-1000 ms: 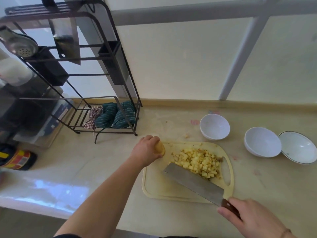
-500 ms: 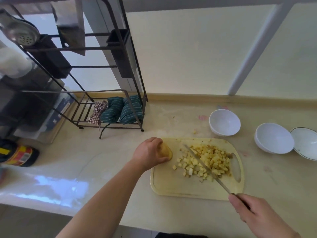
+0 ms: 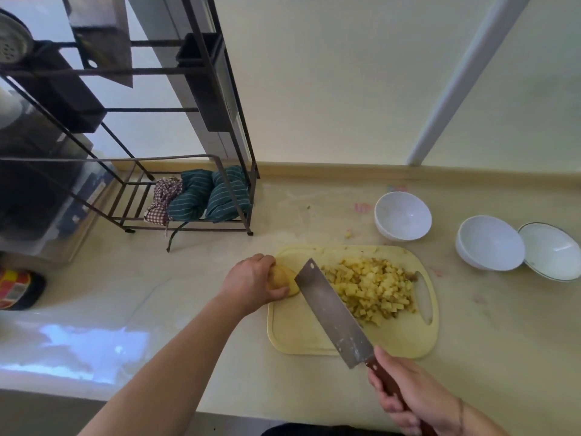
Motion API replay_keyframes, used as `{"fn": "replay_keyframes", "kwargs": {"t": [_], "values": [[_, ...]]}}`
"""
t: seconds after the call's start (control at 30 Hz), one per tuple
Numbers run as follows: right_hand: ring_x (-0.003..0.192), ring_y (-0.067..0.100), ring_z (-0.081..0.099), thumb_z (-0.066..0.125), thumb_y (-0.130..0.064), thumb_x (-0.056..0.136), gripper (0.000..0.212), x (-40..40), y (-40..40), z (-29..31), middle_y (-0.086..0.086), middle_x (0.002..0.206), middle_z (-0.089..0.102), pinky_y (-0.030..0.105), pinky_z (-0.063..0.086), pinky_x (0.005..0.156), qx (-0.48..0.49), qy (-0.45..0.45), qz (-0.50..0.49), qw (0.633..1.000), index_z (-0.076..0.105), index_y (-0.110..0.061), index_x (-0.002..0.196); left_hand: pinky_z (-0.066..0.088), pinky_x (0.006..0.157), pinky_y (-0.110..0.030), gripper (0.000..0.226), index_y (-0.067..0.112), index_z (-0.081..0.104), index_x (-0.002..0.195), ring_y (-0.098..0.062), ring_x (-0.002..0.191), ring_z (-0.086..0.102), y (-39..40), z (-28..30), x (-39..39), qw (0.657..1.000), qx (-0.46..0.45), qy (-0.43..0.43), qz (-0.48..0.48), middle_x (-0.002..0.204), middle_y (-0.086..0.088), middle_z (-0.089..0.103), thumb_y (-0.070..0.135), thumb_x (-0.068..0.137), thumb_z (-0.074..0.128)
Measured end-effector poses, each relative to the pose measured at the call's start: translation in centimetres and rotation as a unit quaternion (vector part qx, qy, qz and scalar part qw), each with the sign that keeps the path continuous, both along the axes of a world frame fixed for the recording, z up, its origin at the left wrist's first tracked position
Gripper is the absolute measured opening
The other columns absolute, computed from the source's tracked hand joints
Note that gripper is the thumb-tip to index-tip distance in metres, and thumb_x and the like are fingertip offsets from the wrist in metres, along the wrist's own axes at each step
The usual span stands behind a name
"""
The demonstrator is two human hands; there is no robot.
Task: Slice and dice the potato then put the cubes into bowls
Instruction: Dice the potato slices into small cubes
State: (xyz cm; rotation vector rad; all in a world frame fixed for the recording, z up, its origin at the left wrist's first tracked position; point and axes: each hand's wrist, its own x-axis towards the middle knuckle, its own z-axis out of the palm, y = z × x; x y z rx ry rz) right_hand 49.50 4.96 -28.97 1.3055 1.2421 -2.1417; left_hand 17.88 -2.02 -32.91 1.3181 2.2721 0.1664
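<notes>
- Potato piece (image 3: 282, 280), yellow-brown and rounded, sits at the left end of the pale yellow plastic cutting board (image 3: 301, 333), and I see my left hand (image 3: 251, 283) curled over it, fingers and thumb wrapped round it.
- Diced yellow potato cubes (image 3: 374, 289) lie heaped on the right half of the board, beside its oval handle slot.
- My right hand (image 3: 415, 401) grips the reddish-brown wooden handle of the broad steel cleaver (image 3: 333, 313), fingers closed round it.
- From what I can see, the cleaver blade slants across the board between the potato piece and the heap, its flat side turned up toward the camera; its far corner lies just beside the potato piece. Whether the edge touches the board I cannot tell.
- Three white round bowls stand on the cream worktop (image 3: 188, 278) beyond and to the right of the board: the nearest bowl (image 3: 403, 215) just past the board's far right corner, the middle bowl (image 3: 489, 242) further right, and a dark-rimmed bowl (image 3: 551, 254) touching the middle one.
- One stray potato bit (image 3: 348, 235) lies on the worktop just past the board's far edge.
- A black metal wire rack (image 3: 220, 121) stands at the back left, with rolled green striped cloths (image 3: 210, 193) and a checked cloth (image 3: 163, 199) on its bottom shelf.
</notes>
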Motion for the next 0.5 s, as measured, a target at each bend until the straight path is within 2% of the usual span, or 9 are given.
{"fn": "replay_keyframes", "kwargs": {"t": [0.23,0.37,0.5], "values": [[0.038,0.01,0.02,0.041,-0.073,0.083,0.063,0.6,0.0,-0.9,0.008,0.057,0.028,0.017,0.022,0.039,-0.003,0.002,-0.055,0.998,0.044,-0.01,0.081,0.047,0.074,-0.024,0.061,0.023,0.053,0.129,-0.014,0.093,0.055,0.2,0.5,-0.6,1.0,-0.01,-0.012,-0.023,0.106,0.006,0.058,0.056,0.083,0.076],[0.037,0.011,0.023,0.042,-0.076,0.084,0.067,0.4,0.1,-1.2,0.007,0.054,0.031,0.018,0.024,0.037,0.041,0.022,-0.066,0.997,0.044,-0.009,0.078,0.048,0.078,-0.024,0.061,0.023,0.051,0.13,-0.014,0.096,0.055,0.8,0.8,-1.0,0.999,-0.002,-0.032,-0.022,0.111,0.007,0.055,0.05,0.083,0.079],[0.036,0.01,0.025,0.041,-0.078,0.083,0.071,0.3,-0.4,-1.3,0.008,0.052,0.031,0.018,0.024,0.037,0.047,0.051,-0.076,0.995,0.043,-0.007,0.078,0.048,0.077,-0.024,0.059,0.023,0.051,0.126,-0.014,0.096,0.053,2.6,1.0,-0.4,0.997,0.045,-0.062,0.007,0.111,0.007,0.051,0.047,0.082,0.081]]}}
